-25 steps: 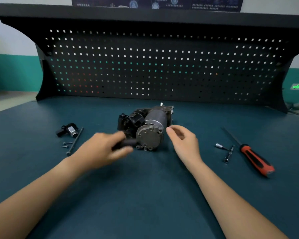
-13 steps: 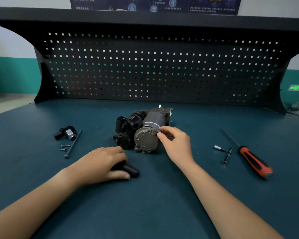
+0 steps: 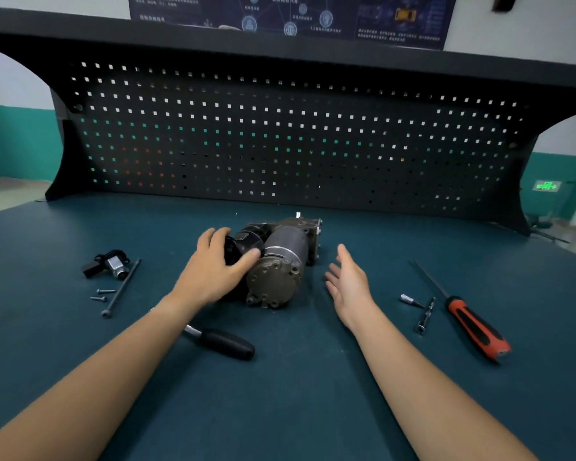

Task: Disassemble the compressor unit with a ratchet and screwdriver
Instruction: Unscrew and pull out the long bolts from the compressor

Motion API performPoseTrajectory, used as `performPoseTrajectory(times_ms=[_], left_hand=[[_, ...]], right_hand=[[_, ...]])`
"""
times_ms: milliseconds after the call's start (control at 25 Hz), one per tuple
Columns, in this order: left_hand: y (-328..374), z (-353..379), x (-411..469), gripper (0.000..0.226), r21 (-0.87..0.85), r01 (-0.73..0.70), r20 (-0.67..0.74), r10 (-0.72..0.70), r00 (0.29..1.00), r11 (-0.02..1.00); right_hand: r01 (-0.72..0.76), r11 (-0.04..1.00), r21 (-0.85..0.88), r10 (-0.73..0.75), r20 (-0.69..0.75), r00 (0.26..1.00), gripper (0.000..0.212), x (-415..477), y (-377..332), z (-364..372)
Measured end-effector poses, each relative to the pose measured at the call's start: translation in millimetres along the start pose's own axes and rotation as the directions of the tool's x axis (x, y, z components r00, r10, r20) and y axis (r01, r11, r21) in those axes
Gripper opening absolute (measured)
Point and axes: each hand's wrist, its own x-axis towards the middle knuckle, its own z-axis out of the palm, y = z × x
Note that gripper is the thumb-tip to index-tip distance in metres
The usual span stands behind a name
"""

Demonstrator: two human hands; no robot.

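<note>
Your left grip (image 3: 213, 266) rests spread wide on the compressor unit (image 3: 281, 261) at mid-frame on the worktop (image 3: 296, 400), right grip (image 3: 348, 284) wide and empty beside it; likely repositioning, so steady it, then fetch the ratchet (image 3: 228, 344).

Left hand (image 3: 213, 267), right hand (image 3: 350, 284): fingers (image 3: 342, 254) relaxed
</note>
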Motion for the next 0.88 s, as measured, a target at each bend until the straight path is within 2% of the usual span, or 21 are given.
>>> performPoseTrajectory(times_ms=[80,160,280,360,440,520,560,640,680,720,800,880], left_hand=[[1,1,-5,0.082,0.102,-0.046,-0.009,0.047,0.999,0.994],[2,-1,-8,0.09,0.142,-0.065,-0.005,0.066,0.998,0.988],[3,0,-7,0.095,0.259,-0.09,-0.022,0.099,0.995,0.962],[1,-1,-6,0.096,0.281,-0.087,-0.058,0.108,0.992,0.956],[1,-1,-5,0.1,0.257,-0.071,-0.069,0.092,0.993,0.964],[3,-3,-8,0.096,0.271,-0.11,-0.082,0.137,0.987,0.956],[7,-4,-10,0.088,0.305,-0.197,-0.105,0.239,0.965,0.932],[14,-2,-15,0.074,0.437,-0.432,-0.122,0.527,0.841,0.789],[19,0,-18,0.071,0.491,-0.505,-0.103,0.623,0.775,0.71],[25,2,-20,0.07,0.513,-0.542,-0.079,0.665,0.743,0.666],[33,4,-22,0.067,0.51,-0.544,-0.033,0.647,0.762,0.666],[35,-1,-23,0.063,0.455,-0.534,0.031,0.587,0.809,0.712]], right_hand=[[0.033,0.996,-0.088,-0.036,-0.033,0.999,0.049,19,-3,5],[0.087,0.96,-0.267,-0.092,-0.008,0.996,0.049,39,-4,12],[0.177,0.875,-0.45,-0.15,0.095,0.984,0.069,70,-7,14],[0.25,0.783,-0.57,-0.174,0.185,0.967,0.08,89,-6,9],[0.304,0.694,-0.652,-0.159,0.273,0.949,0.081,104,-5,5],[0.327,0.693,-0.642,-0.129,0.336,0.933,0.075,112,-5,5],[0.333,0.707,-0.624,-0.132,0.346,0.929,0.072,114,-6,6],[0.337,0.744,-0.577,-0.155,0.342,0.927,0.069,116,-6,6],[0.339,0.757,-0.559,-0.17,0.333,0.928,0.071,116,-6,5],[0.34,0.763,-0.549,-0.184,0.321,0.929,0.074,114,-5,3],[0.341,0.759,-0.555,-0.207,0.291,0.934,0.087,109,-3,-1],[0.349,0.738,-0.577,-0.222,0.281,0.934,0.098,100,-2,-7]])
